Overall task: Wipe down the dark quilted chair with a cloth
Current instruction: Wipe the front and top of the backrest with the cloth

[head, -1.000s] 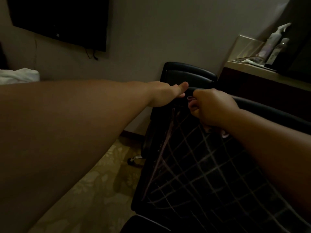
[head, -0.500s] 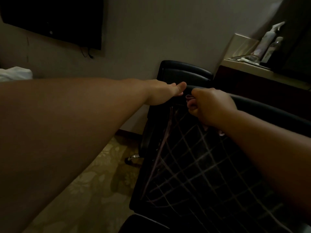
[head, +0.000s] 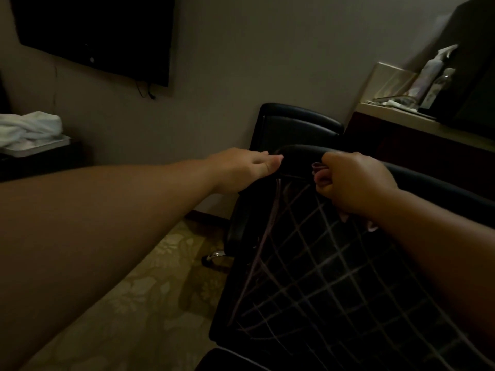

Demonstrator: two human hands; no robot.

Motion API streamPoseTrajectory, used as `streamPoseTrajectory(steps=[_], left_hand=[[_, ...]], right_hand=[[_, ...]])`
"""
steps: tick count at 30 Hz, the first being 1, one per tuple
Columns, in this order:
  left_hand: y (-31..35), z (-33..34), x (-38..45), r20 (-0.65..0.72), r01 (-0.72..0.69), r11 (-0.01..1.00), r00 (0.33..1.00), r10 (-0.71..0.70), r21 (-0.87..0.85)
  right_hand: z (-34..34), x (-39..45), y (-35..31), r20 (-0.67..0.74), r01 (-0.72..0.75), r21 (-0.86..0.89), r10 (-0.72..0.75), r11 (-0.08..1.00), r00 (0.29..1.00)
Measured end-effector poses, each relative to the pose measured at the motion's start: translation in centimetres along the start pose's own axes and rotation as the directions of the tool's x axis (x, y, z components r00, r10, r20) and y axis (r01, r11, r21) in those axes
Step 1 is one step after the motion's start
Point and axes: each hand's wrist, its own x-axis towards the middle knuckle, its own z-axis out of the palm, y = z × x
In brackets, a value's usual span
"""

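A: Head view, dim light. We log the dark quilted chair at lower right, its back facing us, pale stitch lines crossing in a grid over the black panel.

B: We note the left hand lying on the top left corner of the chair back, fingers straight, thumb stretched along the rim, holding nothing.

A: Agreed. The right hand is a fist against the upper quilted panel, just under the top rim. We see it gripping the cloth: a pinkish fold shows at the thumb side and another bit of it sticks out below the wrist.

B: The two hands are near each other but apart, with bare rim between them.

A: Surroundings: a second dark chair stands behind the first, against the wall. A wall-mounted screen is at upper left, white towels at the left edge.

B: On the counter at upper right we record a spray bottle; the items beside it are too dim to identify. Patterned carpet lies below.
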Motion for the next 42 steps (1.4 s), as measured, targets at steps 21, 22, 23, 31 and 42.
streamPoseTrajectory(steps=[21,22,23,31,42], left_hand=[[0.0,2.3,-0.1,0.149,0.245,0.736,0.970,-0.194,-0.632],[0.2,2.4,-0.1,0.145,0.240,0.737,0.971,-0.191,-0.632],[0.2,2.5,-0.1,0.137,0.233,0.739,0.972,-0.189,-0.632],[0.6,2.7,-0.4,0.141,0.191,0.739,0.981,-0.130,-0.646],[-0.3,4.0,-1.1,0.074,0.188,0.684,0.978,-0.194,-0.705]], right_hand=[[1.2,1.6,-3.2,-0.043,0.060,-0.006,-0.060,0.998,0.997],[1.5,1.8,-3.5,-0.068,0.093,0.000,-0.093,0.996,0.993],[1.8,1.9,-3.7,-0.090,0.123,-0.011,-0.124,0.992,0.988],[1.1,0.6,-2.3,-0.063,0.054,-0.053,-0.057,0.997,0.996],[1.0,2.5,-5.3,-0.013,0.104,-0.089,-0.106,0.991,0.994]])
